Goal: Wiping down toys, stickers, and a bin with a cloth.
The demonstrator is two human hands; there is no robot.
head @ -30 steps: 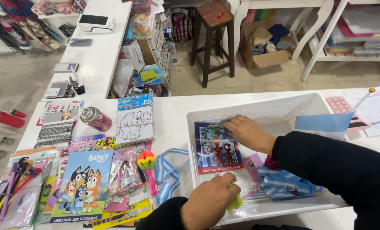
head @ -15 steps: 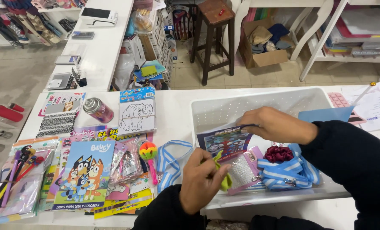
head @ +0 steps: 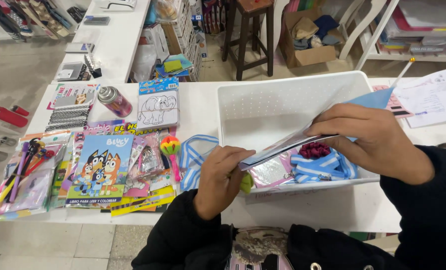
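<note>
Both hands hold a thin flat packet [head: 283,146], seen edge-on, over the near side of a white plastic bin [head: 283,97]. My right hand [head: 373,140] grips its right end from above. My left hand [head: 220,177] pinches its left corner and also has a small yellow-green item [head: 246,183] tucked under the fingers. Inside the bin beneath the packet lie blue-and-white striped ribbons [head: 323,167], a dark red scrunchie [head: 315,150] and a shiny pink packet [head: 273,173].
Left of the bin the white table [head: 203,105] carries a cartoon-dog colouring book [head: 100,167], an elephant colouring pad [head: 157,107], a spray can [head: 114,101], a rainbow toy [head: 171,148], striped ribbon [head: 193,157] and bagged pens [head: 23,170]. Papers [head: 430,97] lie at right. A stool [head: 248,30] stands behind.
The packet lay flat in the bin under my right hand. Both hands have since lifted it and tilted it edge-on, uncovering the ribbons and scrunchie below.
</note>
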